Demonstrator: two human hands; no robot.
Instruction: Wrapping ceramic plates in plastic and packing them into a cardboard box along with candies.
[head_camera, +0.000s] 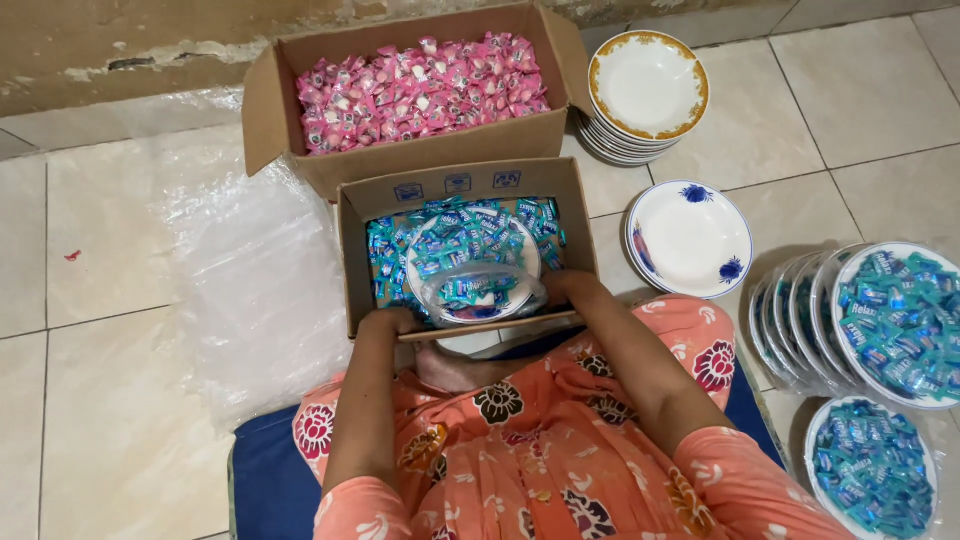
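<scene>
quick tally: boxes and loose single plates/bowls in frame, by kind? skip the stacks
Cardboard boxes: 2, one of pink candies, one of blue candies
Empty white plate with blue flowers: 1
Candy-filled plate at lower right: 1
Plate in the blue-candy box, under a clear bowl: 1 each
Total: 6

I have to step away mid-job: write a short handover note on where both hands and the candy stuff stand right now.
Left hand and right hand grip the near edge of the blue-candy box, either side of a small clear tub resting on a plate inside it.
Pink-candy box sits behind.
Done: filled plates stacked at right.
Left: empty plates, one with blue flowers and a gold-rimmed stack.
</scene>
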